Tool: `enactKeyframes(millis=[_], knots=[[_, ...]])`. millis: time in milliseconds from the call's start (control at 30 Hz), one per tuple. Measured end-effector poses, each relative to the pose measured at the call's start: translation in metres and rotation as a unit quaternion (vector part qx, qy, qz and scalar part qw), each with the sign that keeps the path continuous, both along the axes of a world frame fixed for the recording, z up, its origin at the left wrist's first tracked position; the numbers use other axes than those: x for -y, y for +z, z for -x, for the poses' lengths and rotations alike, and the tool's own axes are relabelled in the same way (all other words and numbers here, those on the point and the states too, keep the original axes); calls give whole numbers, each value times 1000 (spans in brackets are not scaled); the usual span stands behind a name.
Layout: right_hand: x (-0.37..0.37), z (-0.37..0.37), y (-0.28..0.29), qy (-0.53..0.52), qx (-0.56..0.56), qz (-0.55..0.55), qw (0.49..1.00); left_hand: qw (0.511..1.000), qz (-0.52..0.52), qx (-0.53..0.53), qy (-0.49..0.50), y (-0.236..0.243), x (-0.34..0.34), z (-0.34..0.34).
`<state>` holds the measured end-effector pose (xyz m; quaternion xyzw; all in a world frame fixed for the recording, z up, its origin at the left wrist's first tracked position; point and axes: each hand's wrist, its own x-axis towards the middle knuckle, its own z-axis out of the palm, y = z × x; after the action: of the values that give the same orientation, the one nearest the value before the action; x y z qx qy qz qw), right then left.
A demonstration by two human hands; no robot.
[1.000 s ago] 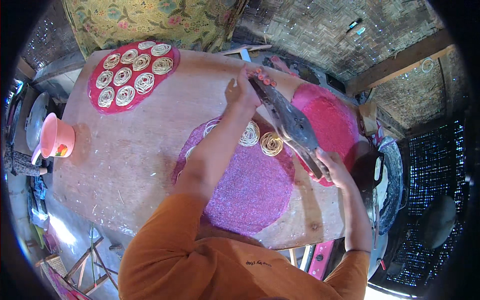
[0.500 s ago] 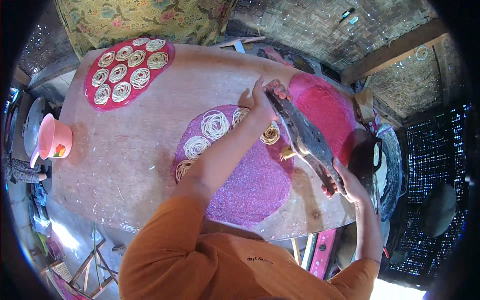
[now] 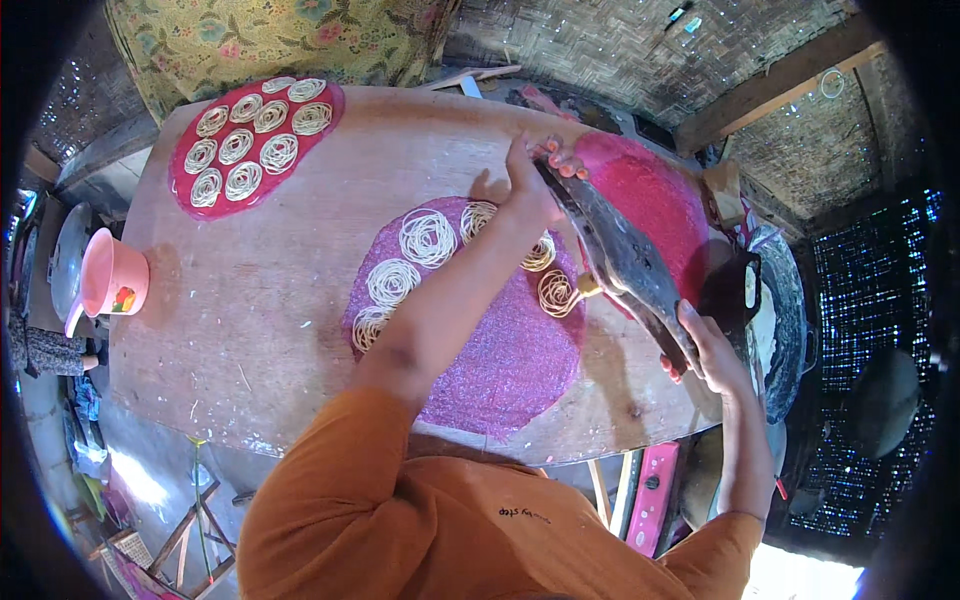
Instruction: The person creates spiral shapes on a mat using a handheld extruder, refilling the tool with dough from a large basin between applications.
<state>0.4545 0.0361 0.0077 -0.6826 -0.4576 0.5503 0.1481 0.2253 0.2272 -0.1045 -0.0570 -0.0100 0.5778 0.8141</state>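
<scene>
My left hand [image 3: 540, 175] grips the upper end of a long dark press [image 3: 625, 255], tilted diagonally over the table, and my right hand [image 3: 700, 345] grips its lower end. Yellowish dough [image 3: 587, 286] shows under the press's middle, above a coil of yellow strands [image 3: 556, 292]. That coil lies on a purple round mat [image 3: 480, 370], with several pale and yellow noodle coils [image 3: 428, 238] along its far side, partly hidden by my left forearm.
The wooden table [image 3: 240, 330] holds a red mat of noodle coils [image 3: 236, 148], a bare red mat [image 3: 645, 190] and a pink dipper [image 3: 115, 275]. Right stands a large basin [image 3: 785, 340]; below, a pink appliance [image 3: 650, 500]. A person's sleeve [image 3: 55, 355] shows at far left.
Both hands and the press have shifted to the right since a second ago. A second yellow coil now shows on the purple mat beneath the press, where strands were hanging half a second ago.
</scene>
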Motion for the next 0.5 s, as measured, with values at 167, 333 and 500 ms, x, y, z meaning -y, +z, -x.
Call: enactKeyframes(millis=[167,333,500], knots=[[2,9,-19,-20,-28,-21,999,998,-18,-53,1,9,-5,19],[12,7,-11,-3,-61,8,998,998,-13,-67,16,-12,15,13],[6,-15,-40,-14,-2,-2,1000,1000,-16,-19,-8,-40,6,-9]])
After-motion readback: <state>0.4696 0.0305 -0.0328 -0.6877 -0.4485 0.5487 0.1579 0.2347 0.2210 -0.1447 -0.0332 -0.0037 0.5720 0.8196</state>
